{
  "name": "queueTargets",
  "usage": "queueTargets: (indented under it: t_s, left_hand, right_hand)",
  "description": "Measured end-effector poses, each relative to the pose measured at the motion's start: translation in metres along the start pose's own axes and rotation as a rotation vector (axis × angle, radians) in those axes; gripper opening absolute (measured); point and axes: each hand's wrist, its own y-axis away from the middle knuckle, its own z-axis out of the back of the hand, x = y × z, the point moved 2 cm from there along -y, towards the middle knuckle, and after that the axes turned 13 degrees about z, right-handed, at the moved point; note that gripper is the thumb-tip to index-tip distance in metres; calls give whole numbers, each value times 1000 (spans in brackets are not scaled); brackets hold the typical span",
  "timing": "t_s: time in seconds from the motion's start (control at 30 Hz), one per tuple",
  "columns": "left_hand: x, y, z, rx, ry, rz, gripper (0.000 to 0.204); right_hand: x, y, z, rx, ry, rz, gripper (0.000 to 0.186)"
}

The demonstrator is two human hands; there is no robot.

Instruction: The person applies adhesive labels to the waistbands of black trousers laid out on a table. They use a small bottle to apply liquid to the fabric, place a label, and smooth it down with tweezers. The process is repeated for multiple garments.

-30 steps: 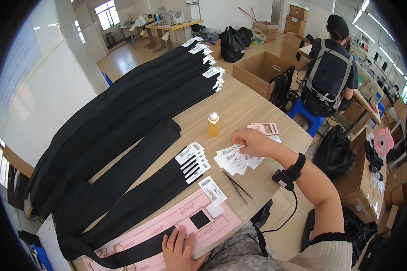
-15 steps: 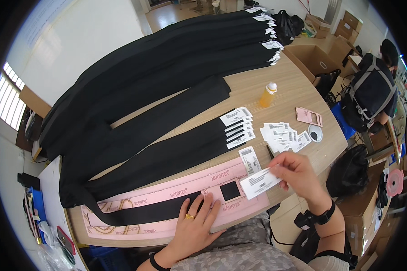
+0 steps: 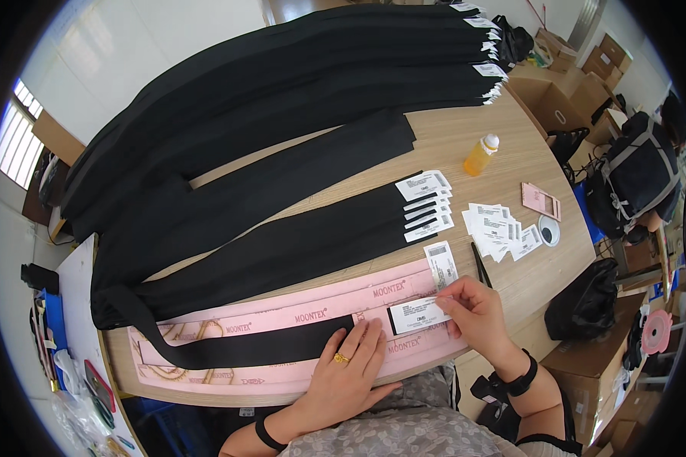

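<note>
My left hand lies flat with its fingers stretched over the end of a black fabric strip. The strip rests on a pink printed board, its far part curling back at the left. Between thumb and fingers, my right hand pinches the right end of a white printed label. That label now covers most of the small cutout in the board, where a dark sliver shows at its left edge. Another white label lies on the board's far right corner. Beside it, dark tweezers or a similar slim tool rest partly behind my right hand.
Black strips with white labels on their ends fan across the table, next to a large black pile. Loose labels, a bottle of yellow liquid, a pink card frame and a small round dish stand right.
My right hand has brought the label left and down over the board's cutout, where the black square showed before. My left hand stays on the strip. The whole view has shifted slightly.
</note>
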Motion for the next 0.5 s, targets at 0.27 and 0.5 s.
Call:
queueTargets:
  t_s: [0.27,0.5]
  left_hand:
    - [1,0,-2,-5,11,3,83]
    - [1,0,-3,-3,14,8,82]
  right_hand:
    - [5,-1,-4,2,71,-5,4]
    - [3,-1,-4,1,116,7,4]
